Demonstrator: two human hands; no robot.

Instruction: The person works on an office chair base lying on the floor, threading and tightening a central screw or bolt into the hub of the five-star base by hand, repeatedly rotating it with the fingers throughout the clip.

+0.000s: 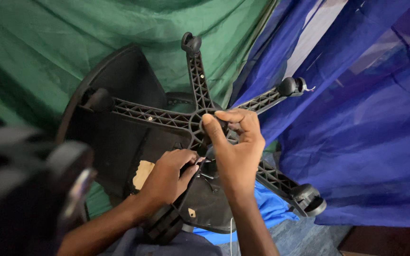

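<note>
- Looks like a makeshift home workspace, not a proper workshop
- green fabric sheet point(72, 42) draped across the whole left side as a backdrop
- thin blue cloth point(366, 142) hanging on the right, pale wall point(316, 28) showing behind it
- office chair base point(200, 118) tipped over, worked on low down
- bluish flooring point(304, 237) at the bottom, maybe carpet, too blurry to call

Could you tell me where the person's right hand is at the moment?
In the head view, the right hand is at centre frame, gripping the hub of the black chair base, just above the left hand.
</note>
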